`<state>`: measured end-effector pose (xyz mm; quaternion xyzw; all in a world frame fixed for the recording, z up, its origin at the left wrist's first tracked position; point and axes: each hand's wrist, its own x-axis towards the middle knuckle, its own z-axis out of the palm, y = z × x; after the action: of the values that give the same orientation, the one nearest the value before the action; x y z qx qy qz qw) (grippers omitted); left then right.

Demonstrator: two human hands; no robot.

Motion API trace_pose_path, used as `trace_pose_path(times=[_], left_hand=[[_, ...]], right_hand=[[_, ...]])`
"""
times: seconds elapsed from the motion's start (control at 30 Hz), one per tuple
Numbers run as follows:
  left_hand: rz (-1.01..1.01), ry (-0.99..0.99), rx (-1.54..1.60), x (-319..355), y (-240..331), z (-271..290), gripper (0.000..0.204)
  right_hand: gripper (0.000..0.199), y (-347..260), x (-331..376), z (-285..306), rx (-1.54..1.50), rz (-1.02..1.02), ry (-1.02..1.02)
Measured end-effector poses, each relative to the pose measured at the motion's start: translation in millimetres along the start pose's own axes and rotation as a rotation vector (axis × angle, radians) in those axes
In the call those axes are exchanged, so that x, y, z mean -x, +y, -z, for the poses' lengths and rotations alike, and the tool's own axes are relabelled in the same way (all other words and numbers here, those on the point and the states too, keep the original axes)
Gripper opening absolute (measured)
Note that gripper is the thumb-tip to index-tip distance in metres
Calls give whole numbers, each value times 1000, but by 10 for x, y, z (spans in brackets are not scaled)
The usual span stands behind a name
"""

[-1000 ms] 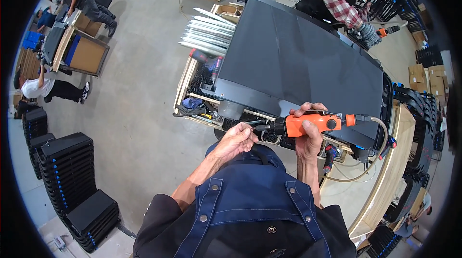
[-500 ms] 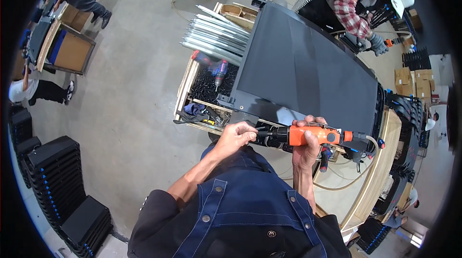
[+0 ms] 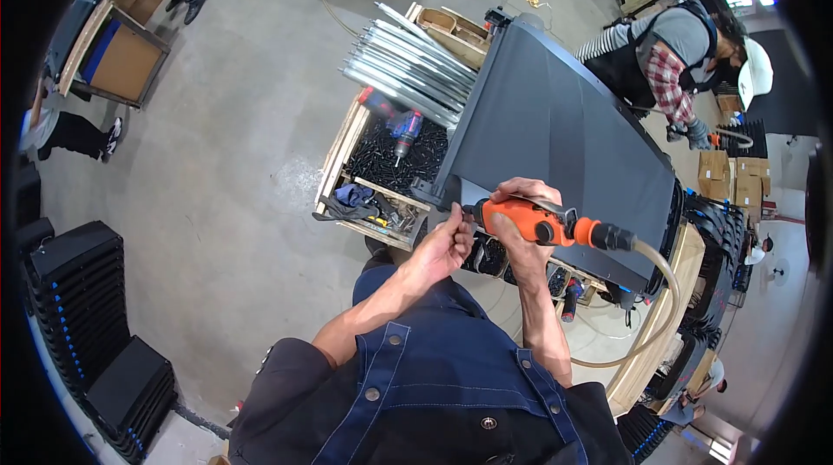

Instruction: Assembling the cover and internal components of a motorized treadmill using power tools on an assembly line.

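So the orange power tool [image 3: 529, 222] is up in the air over the near edge of the dark deck [image 3: 560, 118], nose pointing left. Right hand [image 3: 519, 244] is wrapped around its body; left hand [image 3: 444, 250] has its fingertips bunched at the nose. Can't tell if they're pinching a bit, a fastener or nothing.

Progress-wise, I'd call this the fiddling-with-the-nose stage. I can't see the tip engaged with the deck, or whether any fastening's done, so no clue how much is left. Air hose [image 3: 676, 291] is hooked up at the back.

Farther out, loose black parts [image 3: 373, 154] fill a wooden tray [image 3: 338, 153], a drill [image 3: 406, 128] on top, metal tubes [image 3: 408, 66] beyond.
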<state>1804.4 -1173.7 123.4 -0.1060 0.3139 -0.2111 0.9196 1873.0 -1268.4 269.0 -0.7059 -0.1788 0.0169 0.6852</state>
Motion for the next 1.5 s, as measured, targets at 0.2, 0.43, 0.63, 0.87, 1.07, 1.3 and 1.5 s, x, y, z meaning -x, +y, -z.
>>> trace_pose_path(times=[0.2,0.43,0.63,0.87,1.07,1.3,1.5], left_hand=[[-6,-37,-428,315,-109,235,32],[-33,-253,-626,661,22,222,45],[-76,-290,-854,846,-98,115,40],[-257,-177,-1255,734,-204,167,36],[-111,10,-1287,264,-538,611,27],[238,50,-1446,-991,-1498,922,26],[175,292,-1544,-2228,-2199,1559,33]], right_hand=[[45,132,-168,-124,-75,27,-229],[44,261,-203,-117,-68,95,-287],[45,212,-131,-144,-28,6,-231],[61,-161,74,295,108,135,-78],[58,-242,1056,1311,46,-92,456],[37,100,3068,3171,196,-351,1115],[23,387,3866,4835,86,-253,1535]])
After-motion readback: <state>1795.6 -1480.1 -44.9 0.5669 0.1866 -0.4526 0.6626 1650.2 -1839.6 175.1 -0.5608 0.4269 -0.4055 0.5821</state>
